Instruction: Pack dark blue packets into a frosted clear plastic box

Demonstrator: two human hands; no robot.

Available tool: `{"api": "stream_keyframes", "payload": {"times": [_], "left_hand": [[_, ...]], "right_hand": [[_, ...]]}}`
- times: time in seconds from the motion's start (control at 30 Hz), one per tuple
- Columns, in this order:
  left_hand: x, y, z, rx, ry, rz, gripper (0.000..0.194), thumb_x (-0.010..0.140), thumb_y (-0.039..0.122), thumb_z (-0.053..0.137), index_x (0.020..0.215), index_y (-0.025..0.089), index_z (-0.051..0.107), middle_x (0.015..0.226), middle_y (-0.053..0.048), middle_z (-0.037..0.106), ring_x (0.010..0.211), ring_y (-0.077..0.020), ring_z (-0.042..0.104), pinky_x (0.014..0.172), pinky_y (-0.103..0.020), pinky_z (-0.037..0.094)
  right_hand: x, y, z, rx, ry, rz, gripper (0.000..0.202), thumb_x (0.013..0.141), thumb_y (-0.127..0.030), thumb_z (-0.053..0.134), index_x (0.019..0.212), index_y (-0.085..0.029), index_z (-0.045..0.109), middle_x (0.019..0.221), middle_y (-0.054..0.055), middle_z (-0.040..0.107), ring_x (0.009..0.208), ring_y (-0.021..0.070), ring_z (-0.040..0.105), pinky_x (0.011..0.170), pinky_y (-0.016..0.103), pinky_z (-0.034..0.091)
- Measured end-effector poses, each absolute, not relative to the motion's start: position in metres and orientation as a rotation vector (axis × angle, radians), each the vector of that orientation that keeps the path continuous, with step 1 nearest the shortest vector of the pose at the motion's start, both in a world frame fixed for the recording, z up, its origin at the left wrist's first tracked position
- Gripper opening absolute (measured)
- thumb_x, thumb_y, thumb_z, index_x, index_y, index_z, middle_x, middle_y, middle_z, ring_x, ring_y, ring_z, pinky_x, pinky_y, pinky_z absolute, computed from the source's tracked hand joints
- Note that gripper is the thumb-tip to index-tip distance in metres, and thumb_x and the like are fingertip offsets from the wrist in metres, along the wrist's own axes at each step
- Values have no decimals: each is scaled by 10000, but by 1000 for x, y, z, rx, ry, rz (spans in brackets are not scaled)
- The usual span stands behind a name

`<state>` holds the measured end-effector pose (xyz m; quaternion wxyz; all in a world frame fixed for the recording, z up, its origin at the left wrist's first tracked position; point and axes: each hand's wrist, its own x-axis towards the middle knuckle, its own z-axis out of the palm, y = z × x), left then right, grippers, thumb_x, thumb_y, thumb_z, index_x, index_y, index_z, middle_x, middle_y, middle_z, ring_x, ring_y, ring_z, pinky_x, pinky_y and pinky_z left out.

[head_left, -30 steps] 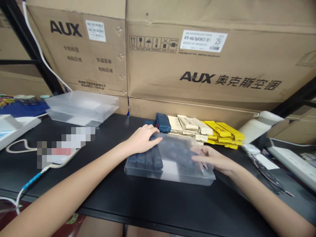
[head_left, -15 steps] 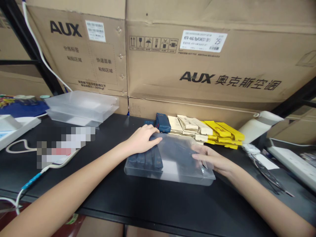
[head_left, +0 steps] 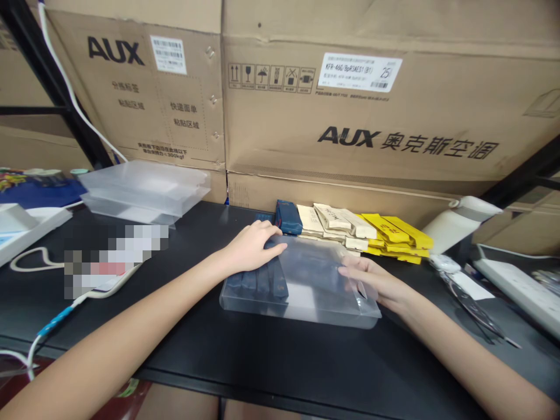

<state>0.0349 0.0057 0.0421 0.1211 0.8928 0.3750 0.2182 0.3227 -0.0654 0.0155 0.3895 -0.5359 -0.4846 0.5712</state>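
A translucent plastic box (head_left: 301,312) lies on the black table in front of me, with several dark blue packets (head_left: 258,283) showing through at its left end. My left hand (head_left: 254,245) is at the box's far left, fingers curled at the far edge and thumb pointing right. At the opposite end, my right hand (head_left: 371,280) has its thumb and fingers around the right end; some fingers show blurred through the plastic. Behind the box sit a dark blue packet (head_left: 289,217), cream packets (head_left: 336,224) and yellow packets (head_left: 396,233).
More translucent boxes (head_left: 144,186) are stacked at the back left, near a pixelated phone (head_left: 114,265) with a cable. A white bottle (head_left: 459,224) leans at the right by glasses (head_left: 472,309) and a power strip (head_left: 520,286). Large cardboard boxes (head_left: 271,134) stand behind.
My right thumb has shifted very slightly left and up along the box. My left hand and the packets look the same.
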Motion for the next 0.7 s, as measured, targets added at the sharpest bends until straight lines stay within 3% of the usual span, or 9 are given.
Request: {"api": "stream_keyframes", "payload": {"times": [0.2,0.37,0.7], "left_hand": [[35,6,42,2605,1093,644,340,924,433,508,1119,186,635,1151,-104,648,1108,-275,574,973,-446,461],[35,6,42,2595,1103,631,352,924,438,508,1124,178,635,1166,-107,643,1115,-279,568,973,-447,459],[35,6,43,2600,1097,633,362,929,436,508,1131,163,633,1159,-111,642,1106,-277,570,972,-442,458]], "right_hand": [[320,-66,16,-1400,-1208,1386,417,540,-435,897,585,-178,572,594,-39,544,539,83,536,525,202,482],[317,-66,16,-1375,-1120,1419,405,473,-348,933,604,-185,587,631,-43,585,597,95,577,606,222,504],[314,-68,16,-1285,-1127,1438,424,524,-321,917,590,-193,518,622,-62,534,586,86,537,585,208,451]]}}
